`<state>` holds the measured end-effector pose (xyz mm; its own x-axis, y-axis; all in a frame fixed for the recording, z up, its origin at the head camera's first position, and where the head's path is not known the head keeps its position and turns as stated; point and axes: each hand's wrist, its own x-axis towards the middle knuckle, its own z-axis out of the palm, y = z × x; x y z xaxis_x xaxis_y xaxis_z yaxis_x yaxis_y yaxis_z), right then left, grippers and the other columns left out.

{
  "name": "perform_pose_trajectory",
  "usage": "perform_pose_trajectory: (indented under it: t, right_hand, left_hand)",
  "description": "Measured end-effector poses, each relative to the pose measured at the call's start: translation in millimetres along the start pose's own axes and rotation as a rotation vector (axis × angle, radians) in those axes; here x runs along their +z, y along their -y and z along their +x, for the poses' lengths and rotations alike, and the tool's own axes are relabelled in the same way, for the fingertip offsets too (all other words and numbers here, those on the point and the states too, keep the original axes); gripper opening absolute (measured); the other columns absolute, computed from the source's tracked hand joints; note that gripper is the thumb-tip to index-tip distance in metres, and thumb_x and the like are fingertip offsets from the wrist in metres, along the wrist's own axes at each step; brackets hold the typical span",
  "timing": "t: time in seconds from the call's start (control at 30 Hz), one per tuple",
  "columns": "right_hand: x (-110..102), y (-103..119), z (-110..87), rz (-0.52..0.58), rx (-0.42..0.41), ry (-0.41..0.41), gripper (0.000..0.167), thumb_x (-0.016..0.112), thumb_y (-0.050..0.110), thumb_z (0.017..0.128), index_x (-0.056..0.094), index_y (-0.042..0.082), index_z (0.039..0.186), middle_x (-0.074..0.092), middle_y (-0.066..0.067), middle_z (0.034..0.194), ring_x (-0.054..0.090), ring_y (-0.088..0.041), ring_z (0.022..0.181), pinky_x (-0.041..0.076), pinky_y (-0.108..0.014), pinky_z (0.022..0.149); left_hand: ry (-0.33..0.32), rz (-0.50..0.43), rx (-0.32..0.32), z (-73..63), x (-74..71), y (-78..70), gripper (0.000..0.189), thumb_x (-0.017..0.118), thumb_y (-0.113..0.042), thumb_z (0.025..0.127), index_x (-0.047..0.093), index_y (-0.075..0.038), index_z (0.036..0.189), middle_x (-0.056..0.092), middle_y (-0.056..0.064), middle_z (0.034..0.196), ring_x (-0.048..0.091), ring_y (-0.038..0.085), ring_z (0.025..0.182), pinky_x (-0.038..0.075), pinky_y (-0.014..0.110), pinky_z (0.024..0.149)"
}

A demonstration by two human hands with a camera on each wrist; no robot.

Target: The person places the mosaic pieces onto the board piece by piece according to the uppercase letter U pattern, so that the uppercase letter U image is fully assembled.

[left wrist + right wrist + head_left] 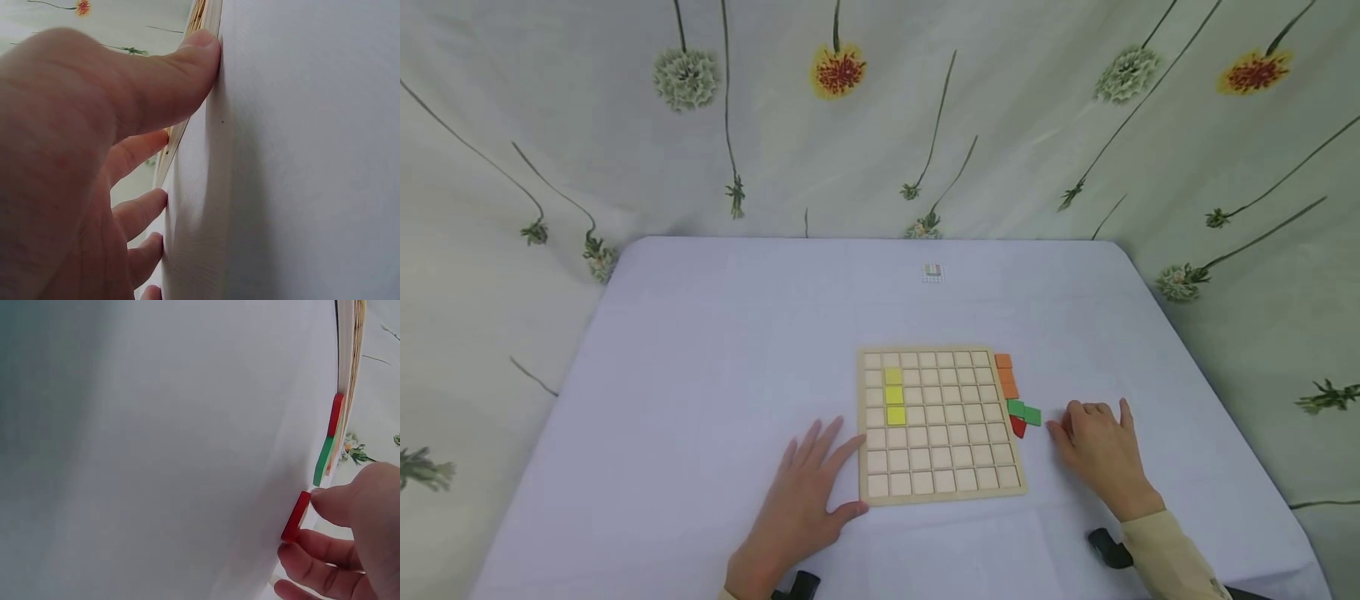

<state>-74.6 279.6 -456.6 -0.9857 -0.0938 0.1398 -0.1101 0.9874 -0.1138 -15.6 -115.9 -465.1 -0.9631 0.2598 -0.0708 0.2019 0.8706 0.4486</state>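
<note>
A square wooden grid board (942, 499) lies on the white table, three yellow tiles (893, 396) set in a column near its left side. My left hand (801, 500) rests at the board's left edge, fingers spread, with thumb and index fingertip touching the frame. To the right of the board, my right hand (1099, 450) pinches a red tile (295, 517) between thumb and fingers, low over the cloth; the head view hides this tile. Green tiles (1024, 412) and another red tile (1017, 426) lie between that hand and the board.
Orange tiles (1007, 377) lie along the board's upper right edge. A small printed patch (933, 272) is near the table's far edge. Flowered cloth (820, 167) hangs behind and beside the table (715, 333).
</note>
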Motion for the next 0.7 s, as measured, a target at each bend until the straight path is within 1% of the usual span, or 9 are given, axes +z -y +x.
perform_pose_trajectory:
  t: [0.1, 0.2, 0.27, 0.37, 0.43, 0.6, 0.7]
  right_hand:
    - [-3.0, 1.5, -1.0, 0.035, 0.013, 0.036, 0.022, 0.078, 0.017, 0.088, 0.065, 0.002, 0.097, 0.067, -0.007, 0.071, 0.063, -0.046, 0.105, 0.021, -0.081, 0.112]
    - [-8.9, 3.6, -2.5, 0.04, 0.0, 0.095, 0.027, 0.077, 0.016, 0.086, 0.067, 0.002, 0.108, 0.067, -0.004, 0.074, 0.062, -0.046, 0.11, 0.019, -0.082, 0.112]
    - [-12.9, 4.4, -3.6, 0.031, -0.018, 0.135, 0.031, 0.078, 0.015, 0.084, 0.067, 0.004, 0.11, 0.067, -0.002, 0.077, 0.062, -0.045, 0.112, 0.019, -0.082, 0.112]
    - [-15.3, 3.4, -5.0, 0.003, -0.058, 0.158, 0.033, 0.081, 0.014, 0.08, 0.068, 0.006, 0.109, 0.069, -0.003, 0.082, 0.063, -0.043, 0.112, 0.021, -0.083, 0.11]
    - [-16.0, 3.1, -5.9, -0.012, -0.069, 0.164, 0.033, 0.083, 0.013, 0.079, 0.068, 0.006, 0.107, 0.071, -0.006, 0.086, 0.063, -0.042, 0.111, 0.022, -0.082, 0.111]
    - [-16.6, 4.1, -6.7, -0.017, -0.069, 0.167, 0.03, 0.086, 0.015, 0.079, 0.068, 0.006, 0.102, 0.07, -0.006, 0.085, 0.065, -0.04, 0.11, 0.023, -0.081, 0.112]
    - [-16.1, 3.4, -7.1, -0.012, -0.072, 0.15, 0.029, 0.086, 0.02, 0.08, 0.069, 0.007, 0.099, 0.07, -0.008, 0.091, 0.064, -0.039, 0.11, 0.023, -0.079, 0.113]
  left_hand:
    - [0.004, -0.001, 0.0, 0.1, 0.1, 0.0, 0.083, 0.085, -0.044, 0.079, 0.048, -0.026, 0.151, 0.033, 0.008, 0.166, 0.024, 0.037, 0.156, 0.024, 0.064, 0.124]
    - [0.008, 0.004, -0.001, 0.6, 0.5, 0.1, 0.083, 0.085, -0.045, 0.079, 0.047, -0.026, 0.151, 0.033, 0.008, 0.167, 0.024, 0.037, 0.156, 0.024, 0.064, 0.124]
    - [0.011, 0.008, -0.004, 0.8, 0.6, 0.1, 0.083, 0.085, -0.045, 0.079, 0.047, -0.027, 0.151, 0.032, 0.007, 0.167, 0.023, 0.037, 0.156, 0.024, 0.063, 0.124]
    - [0.013, 0.013, -0.009, 1.1, 0.7, 0.1, 0.084, 0.085, -0.045, 0.079, 0.047, -0.027, 0.151, 0.032, 0.007, 0.167, 0.023, 0.036, 0.157, 0.024, 0.063, 0.124]
    - [0.014, 0.013, -0.01, 1.2, 1.0, 0.2, 0.084, 0.085, -0.045, 0.079, 0.047, -0.027, 0.151, 0.032, 0.007, 0.167, 0.023, 0.036, 0.157, 0.024, 0.063, 0.124]
    - [0.012, 0.012, -0.008, 1.4, 1.4, 0.5, 0.084, 0.085, -0.045, 0.079, 0.047, -0.027, 0.151, 0.032, 0.007, 0.167, 0.023, 0.036, 0.157, 0.024, 0.063, 0.124]
    - [0.011, 0.009, -0.008, 1.2, 1.6, 0.4, 0.084, 0.085, -0.045, 0.079, 0.047, -0.027, 0.151, 0.032, 0.007, 0.167, 0.023, 0.036, 0.157, 0.024, 0.063, 0.124]
